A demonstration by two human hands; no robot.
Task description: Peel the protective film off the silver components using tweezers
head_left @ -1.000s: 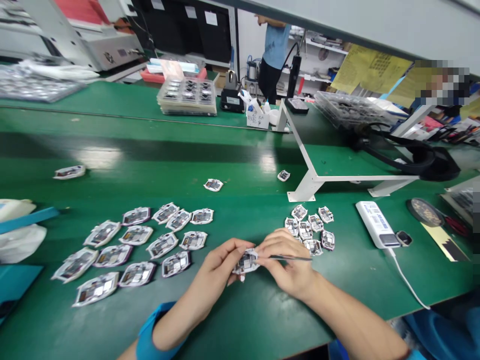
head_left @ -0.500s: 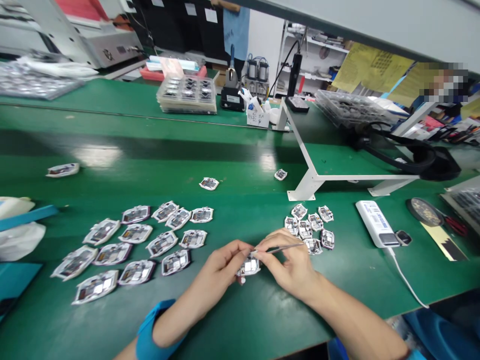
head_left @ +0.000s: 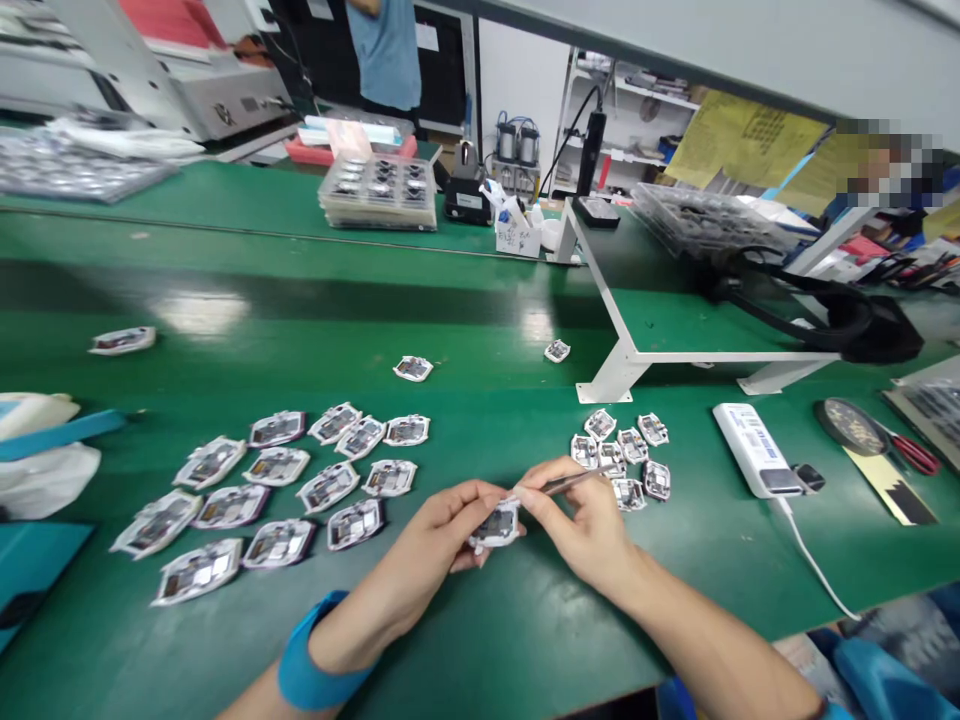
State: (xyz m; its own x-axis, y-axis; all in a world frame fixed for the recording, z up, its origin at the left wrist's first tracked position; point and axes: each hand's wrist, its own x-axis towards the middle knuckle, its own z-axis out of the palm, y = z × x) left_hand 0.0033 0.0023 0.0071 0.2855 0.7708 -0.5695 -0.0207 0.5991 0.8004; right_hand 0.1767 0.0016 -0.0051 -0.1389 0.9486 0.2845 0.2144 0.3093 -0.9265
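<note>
My left hand [head_left: 435, 540], a blue band round its wrist, grips a small white-rimmed smartwatch case [head_left: 496, 525] by its left side, just above the bench. Circuit parts show inside the case. My right hand [head_left: 589, 530] is closed on a pair of metal tweezers [head_left: 576, 480], which slants up to the right. Its thumb and fingertips meet at the case's upper edge; what they do there is too small to make out. Left of my hands lie several similar cases [head_left: 276, 466] in rough rows. A tighter cluster of cases [head_left: 611, 457] sits beyond my right hand.
A white-legged raised shelf [head_left: 675, 325] stands at the right, bearing a black headset [head_left: 810, 310]. In front of it lies a white device [head_left: 756, 450] with a cable. Scissors [head_left: 916, 455] and a round dish [head_left: 851, 425] lie far right. Stacked trays [head_left: 379, 195] stand behind.
The tweezers have turned in my right hand, their visible end now higher and thicker-looking. The case is tilted more towards me. A person in the background has shifted left.
</note>
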